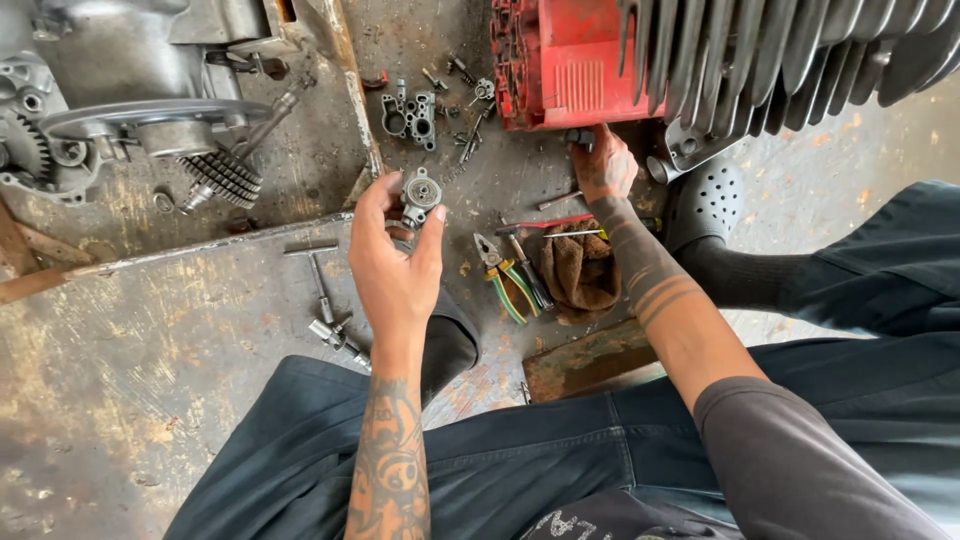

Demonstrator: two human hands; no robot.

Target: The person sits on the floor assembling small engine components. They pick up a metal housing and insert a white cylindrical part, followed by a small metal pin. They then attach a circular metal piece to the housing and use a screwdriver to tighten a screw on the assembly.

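**Hands over a floor of engine parts**

Hands work apart above an oil-stained floor (150, 380). The left hand (395, 265) is raised, its fingers (432, 228) clamped round a small round metal part (421, 193) with a central bore; the part's lower half is hidden behind the thumb and fingertips. The right hand (603, 165) reaches to the foot of a red engine housing (560, 60), fingers curled together on a small dark piece (580, 135) too obscured to identify. Pliers with green-yellow handles (505, 278) lie just beside a brown rag (582, 268), between the two forearms. A T-handle wrench (318, 270) lies left of the left wrist. A grey gear assembly (130, 110) is cut off at the upper left edge; finned cylinder ribs (790, 50) are cut off at the top.
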